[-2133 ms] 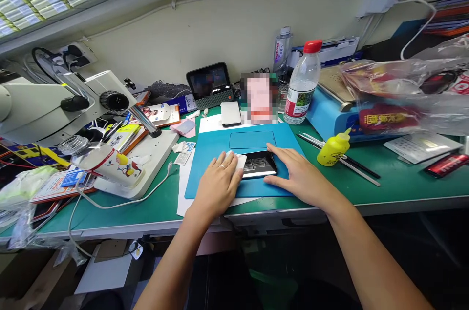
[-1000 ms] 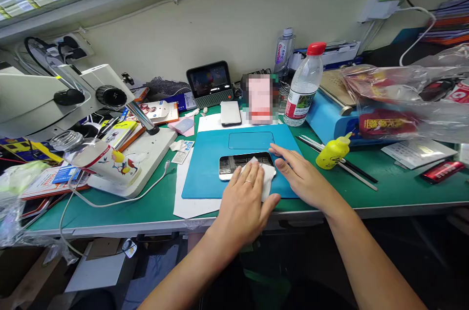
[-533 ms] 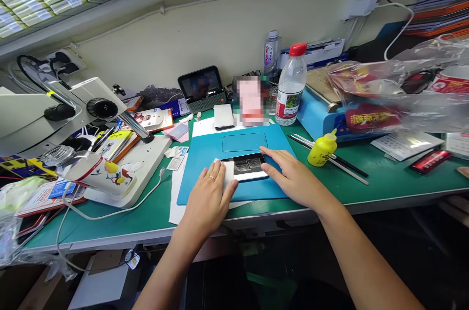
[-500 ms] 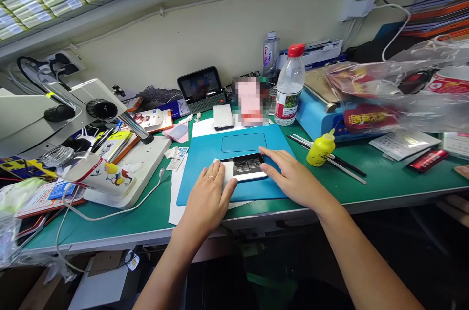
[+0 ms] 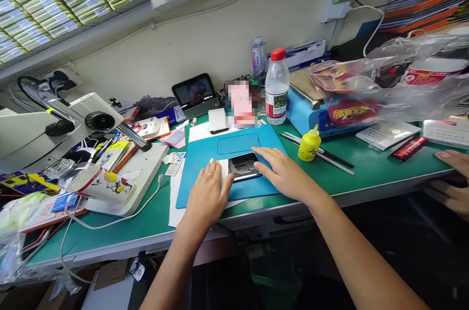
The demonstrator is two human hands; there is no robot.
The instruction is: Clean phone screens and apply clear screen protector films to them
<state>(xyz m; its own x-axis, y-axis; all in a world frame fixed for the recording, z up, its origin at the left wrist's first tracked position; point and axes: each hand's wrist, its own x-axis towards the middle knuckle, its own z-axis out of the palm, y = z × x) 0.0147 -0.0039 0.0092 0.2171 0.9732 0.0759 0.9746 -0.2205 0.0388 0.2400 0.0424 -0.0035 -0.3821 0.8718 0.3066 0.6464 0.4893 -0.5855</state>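
A dark smartphone (image 5: 244, 165) with a shiny, reflective screen lies on a blue mat (image 5: 194, 183). My left hand (image 5: 208, 185), with a ring on one finger, presses a white wipe (image 5: 223, 169) over the phone's left end. The wipe is partly hidden under the fingers, and a bit of it pokes out past the fingertips. At the right end, my right hand (image 5: 280, 171) holds the phone by its edge, thumb at the near side and fingers at the far corner. A phone-shaped outline (image 5: 238, 144) is drawn on the mat behind it.
A yellow squeeze bottle (image 5: 309, 144) and thin tools (image 5: 335, 161) are on the right, a red-capped water bottle (image 5: 277, 88) behind. At left stand a microscope (image 5: 98, 114) and a paper cup (image 5: 104, 184). Another person's hand (image 5: 452, 180) is at the right edge.
The view has turned slightly to the right, so most things appear shifted left. More of the other person's hand shows at the right. My hands keep nearly the same place on the phone.
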